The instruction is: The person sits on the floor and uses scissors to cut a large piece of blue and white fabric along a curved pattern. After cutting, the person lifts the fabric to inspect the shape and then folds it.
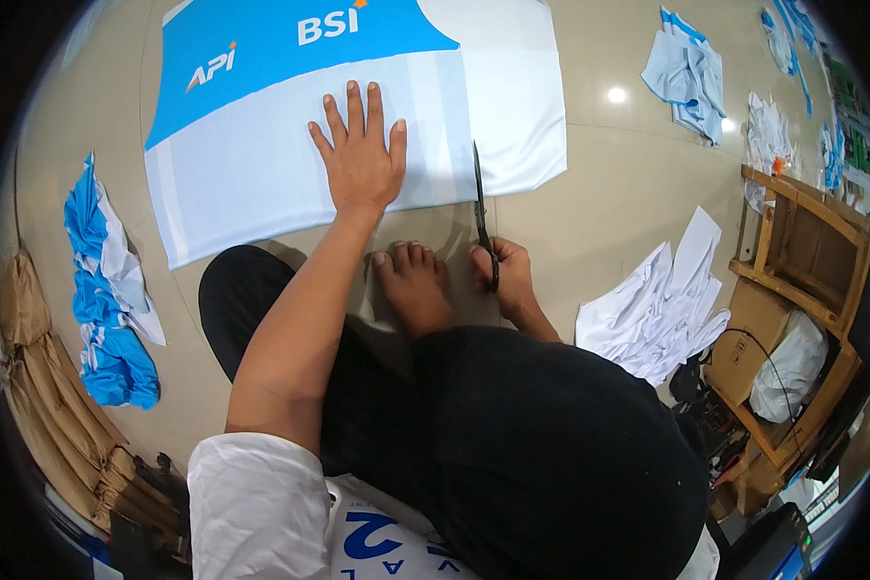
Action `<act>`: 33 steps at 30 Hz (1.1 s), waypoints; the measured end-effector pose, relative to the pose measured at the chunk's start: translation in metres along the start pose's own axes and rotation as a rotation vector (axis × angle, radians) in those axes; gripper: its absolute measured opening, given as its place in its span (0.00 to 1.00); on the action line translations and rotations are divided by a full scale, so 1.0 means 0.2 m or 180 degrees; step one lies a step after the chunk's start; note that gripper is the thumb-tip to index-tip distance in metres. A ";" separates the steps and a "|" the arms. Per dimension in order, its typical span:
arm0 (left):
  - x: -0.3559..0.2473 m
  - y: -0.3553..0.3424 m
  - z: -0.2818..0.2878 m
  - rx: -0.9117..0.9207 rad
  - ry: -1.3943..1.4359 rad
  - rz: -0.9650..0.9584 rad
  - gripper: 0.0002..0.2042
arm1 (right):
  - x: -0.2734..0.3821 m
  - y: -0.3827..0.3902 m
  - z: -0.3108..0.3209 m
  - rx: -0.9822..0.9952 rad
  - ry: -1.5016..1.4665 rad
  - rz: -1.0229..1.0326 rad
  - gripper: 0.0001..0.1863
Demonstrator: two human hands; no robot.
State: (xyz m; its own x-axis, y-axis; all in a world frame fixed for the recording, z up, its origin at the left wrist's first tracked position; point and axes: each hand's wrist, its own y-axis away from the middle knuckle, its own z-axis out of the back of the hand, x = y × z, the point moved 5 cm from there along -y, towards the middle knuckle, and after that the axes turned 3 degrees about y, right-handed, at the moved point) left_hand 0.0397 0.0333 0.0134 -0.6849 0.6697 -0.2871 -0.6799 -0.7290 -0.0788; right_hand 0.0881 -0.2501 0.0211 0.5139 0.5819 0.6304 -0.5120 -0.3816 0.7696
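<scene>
A light-blue and bright-blue printed fabric panel (261,193) lies flat on the floor, joined or laid beside a white piece of cloth (517,106) on its right. My left hand (365,159) rests palm down on the pale part of the panel, fingers spread and holding nothing. In my right hand (512,271) is a pair of dark scissors (483,217), its blades pointing away from me along the line between panel and white cloth, at the near edge. I cannot tell how far the blades are parted.
My bare foot (418,285) and black-clad knee (237,300) sit close to the panel's near edge. Crumpled blue-and-white cloth (111,290) lies left. White cloth scraps (648,309) and a folded pale-blue piece (686,77) are right, near a wooden frame (807,256) and cardboard box (749,324).
</scene>
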 end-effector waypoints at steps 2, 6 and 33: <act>0.00 0.00 0.00 0.0023 -0.0020 0.0001 0.34 | 0.01 -0.01 0.00 -0.0030 -0.0022 -0.0005 0.17; 0.00 0.00 0.00 0.0011 -0.0053 -0.0024 0.34 | -0.01 -0.02 0.00 -0.0054 0.0074 0.0082 0.17; 0.00 0.00 -0.01 -0.0002 -0.0031 -0.0014 0.34 | 0.12 -0.09 -0.03 -0.0039 -0.0102 0.0051 0.16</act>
State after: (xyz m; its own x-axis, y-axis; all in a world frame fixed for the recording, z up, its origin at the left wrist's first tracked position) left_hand 0.0400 0.0331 0.0104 -0.6844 0.6742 -0.2776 -0.6827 -0.7262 -0.0805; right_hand 0.1044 -0.2252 0.0219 0.5273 0.5523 0.6457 -0.5287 -0.3816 0.7582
